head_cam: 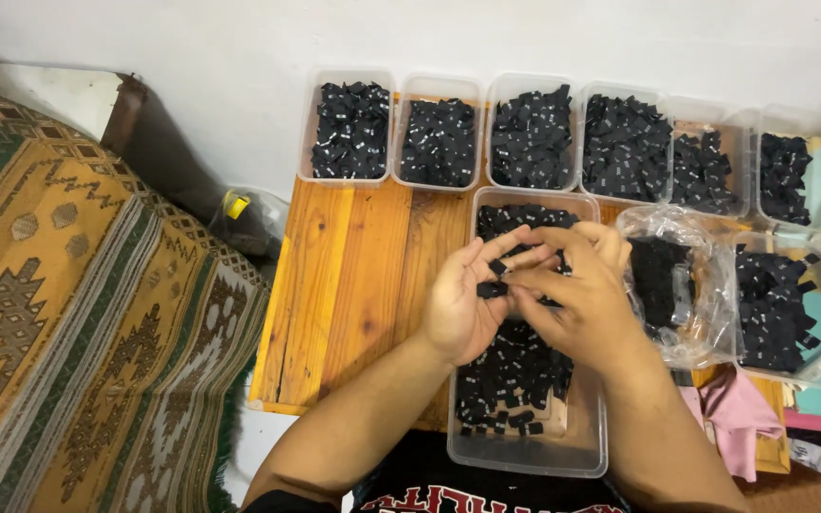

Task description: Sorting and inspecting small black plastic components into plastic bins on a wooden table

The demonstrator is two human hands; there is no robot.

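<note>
Both my hands meet above a clear plastic container (582,456) full of small black fabric labels (515,366). My left hand (467,304) is cupped palm up and holds a small bunch of the black labels (492,288). My right hand (577,294) reaches across to it, fingertips pinching at the labels between the two hands. The container sits on a low wooden board (353,285) right in front of me.
Several clear tubs of black labels (439,142) line the wall at the back. A clear plastic bag of labels (662,280) and another tub (776,304) lie to the right, pink cloth (734,413) below them. A patterned rug (68,323) covers the left.
</note>
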